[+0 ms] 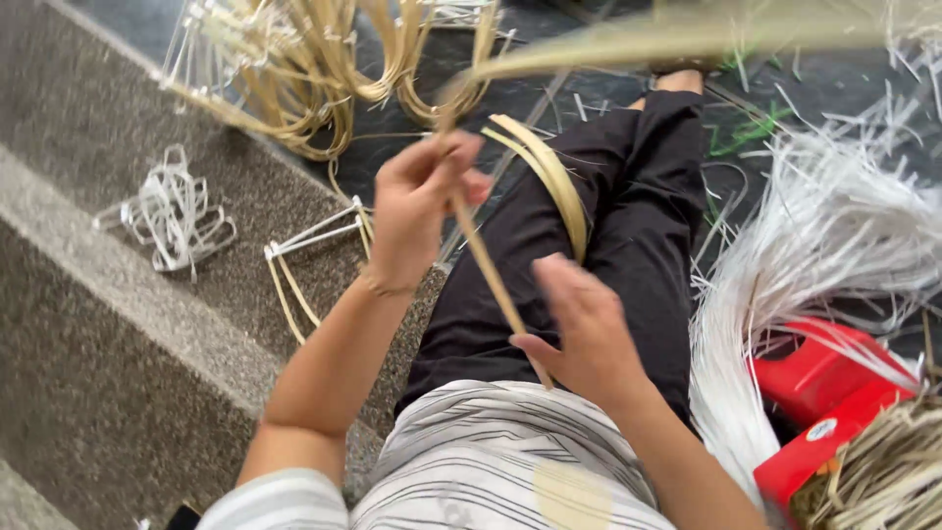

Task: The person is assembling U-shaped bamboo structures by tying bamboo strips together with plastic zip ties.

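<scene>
My left hand [417, 201] is raised over my lap and pinches the upper part of a thin tan cane strip [486, 265]. The strip slopes down to my right hand [579, 329], which grips its lower end near my waist. Across my black trousers [643, 206] lies a curved bundle of tan strips [549, 177]. A long pale strip [628, 39] runs blurred across the top of the view.
A pile of looped tan strips [294, 69] lies on the speckled stone step [88, 334] at upper left. White plastic loops [172, 211] rest further left. To the right are a sheaf of white strips [814, 236] and a red plastic stool [829, 393].
</scene>
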